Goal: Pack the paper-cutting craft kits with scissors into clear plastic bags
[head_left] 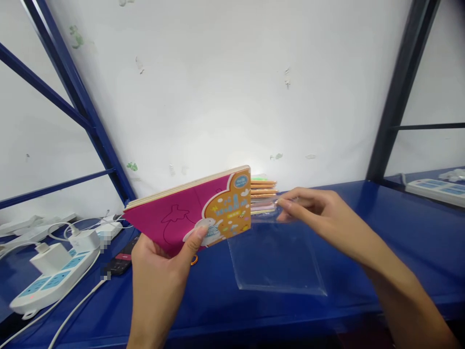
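My left hand grips a small book by its lower side, thumb across the front. Its cover is magenta with a line drawing and an orange printed panel at the right. To the right, my right hand pinches the upper edge of a clear plastic sleeve, which hangs down over the blue surface. Behind the book, at its right end, a stack of thin books or packs with orange and pale edges shows in part.
At the left, a white power strip with blue sockets holds plugged chargers and white cables. A black phone lies beside it. Blue posts and a dark post frame the blue shelf; another power strip is at right.
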`<action>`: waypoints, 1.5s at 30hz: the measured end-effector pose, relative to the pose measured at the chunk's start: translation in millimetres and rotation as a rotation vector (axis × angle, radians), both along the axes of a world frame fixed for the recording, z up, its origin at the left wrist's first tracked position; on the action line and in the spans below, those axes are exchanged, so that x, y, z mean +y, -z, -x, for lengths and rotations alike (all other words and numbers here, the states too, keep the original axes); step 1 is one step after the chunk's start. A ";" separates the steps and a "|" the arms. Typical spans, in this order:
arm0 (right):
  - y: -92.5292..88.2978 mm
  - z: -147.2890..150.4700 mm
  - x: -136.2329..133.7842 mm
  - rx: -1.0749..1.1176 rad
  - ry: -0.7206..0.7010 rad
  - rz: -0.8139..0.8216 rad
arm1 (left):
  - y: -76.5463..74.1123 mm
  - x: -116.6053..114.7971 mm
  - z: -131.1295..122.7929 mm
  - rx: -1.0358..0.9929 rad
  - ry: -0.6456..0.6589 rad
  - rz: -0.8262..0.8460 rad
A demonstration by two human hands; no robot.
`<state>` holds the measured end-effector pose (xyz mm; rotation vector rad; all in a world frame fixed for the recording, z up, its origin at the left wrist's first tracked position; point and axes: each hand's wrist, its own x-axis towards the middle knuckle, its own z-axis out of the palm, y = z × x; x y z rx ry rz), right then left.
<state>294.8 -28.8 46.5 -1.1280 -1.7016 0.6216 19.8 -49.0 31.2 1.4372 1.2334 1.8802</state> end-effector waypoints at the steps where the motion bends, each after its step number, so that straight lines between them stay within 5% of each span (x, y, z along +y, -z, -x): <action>1: -1.1 0.8 -2.8 -0.028 -0.013 -0.006 | -0.6 0.6 0.5 -0.005 -0.002 -0.011; 14: -8.1 8.5 -27.3 -0.097 0.000 -0.123 | -1.3 -5.0 -6.6 -0.051 -0.034 -0.216; 23: -4.8 12.8 -27.7 -0.116 0.234 -0.241 | -3.2 -12.2 -5.3 -0.074 -0.081 -0.246; 45: -1.6 15.3 -28.4 -0.156 -0.009 -0.135 | -16.0 -32.5 -6.6 0.221 -0.248 -0.182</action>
